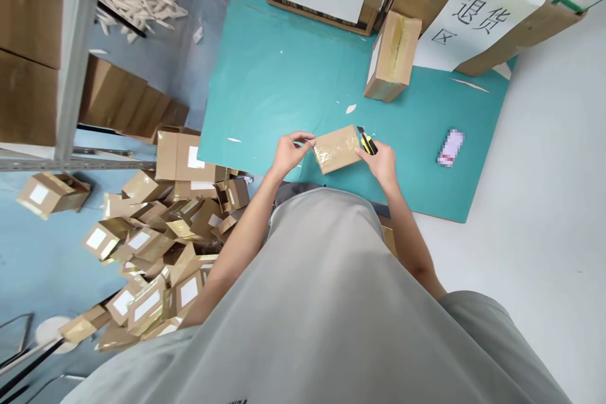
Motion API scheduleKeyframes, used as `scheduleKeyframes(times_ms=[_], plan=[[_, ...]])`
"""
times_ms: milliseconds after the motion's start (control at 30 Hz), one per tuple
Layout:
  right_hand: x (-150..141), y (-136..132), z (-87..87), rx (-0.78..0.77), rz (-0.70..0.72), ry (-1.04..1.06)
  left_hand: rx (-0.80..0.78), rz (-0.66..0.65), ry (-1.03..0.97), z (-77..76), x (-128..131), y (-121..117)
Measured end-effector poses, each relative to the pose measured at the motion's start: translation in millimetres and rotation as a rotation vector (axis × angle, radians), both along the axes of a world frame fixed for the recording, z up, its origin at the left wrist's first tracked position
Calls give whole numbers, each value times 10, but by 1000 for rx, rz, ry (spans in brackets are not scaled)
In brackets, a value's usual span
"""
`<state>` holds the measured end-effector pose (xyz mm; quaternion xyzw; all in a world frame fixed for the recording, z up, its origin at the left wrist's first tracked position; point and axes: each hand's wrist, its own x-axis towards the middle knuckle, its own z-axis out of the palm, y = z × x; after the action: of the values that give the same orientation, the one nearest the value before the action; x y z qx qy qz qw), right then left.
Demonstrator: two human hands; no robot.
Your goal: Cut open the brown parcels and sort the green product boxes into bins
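Note:
A small brown cardboard box (337,150) with shiny clear tape on it is between my hands, near the front edge of the green table. My left hand (291,153) pinches the box's left end between thumb and fingers. At the box's right end is my right hand (380,161), its fingers wrapped round a yellow and black box cutter (368,142). The cutter's dark tip points up and away from me, and my right thumb touches the box's edge. Whether the blade is out is too small to tell.
A taped carton (392,57) stands farther back on the green table (265,76), against larger boxes bearing paper signs (478,16). A blurred pinkish item (451,148) lies at the right. Opened cartons (146,243) are heaped on the floor at left, beside a metal shelf (76,63).

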<state>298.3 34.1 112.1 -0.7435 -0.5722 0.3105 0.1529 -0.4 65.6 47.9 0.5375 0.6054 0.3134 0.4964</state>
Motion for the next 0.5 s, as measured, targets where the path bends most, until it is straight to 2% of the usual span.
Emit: scheduleKeyframes(times_ms=[133, 333, 500], plan=[[-162, -122, 261, 71, 123, -46, 0, -54, 24, 128, 14, 168], [-730, -288, 584, -186, 489, -75, -71, -52, -22, 191, 1, 217], [-1003, -236, 680, -308, 549, -225, -96, -23, -27, 279, 25, 215]])
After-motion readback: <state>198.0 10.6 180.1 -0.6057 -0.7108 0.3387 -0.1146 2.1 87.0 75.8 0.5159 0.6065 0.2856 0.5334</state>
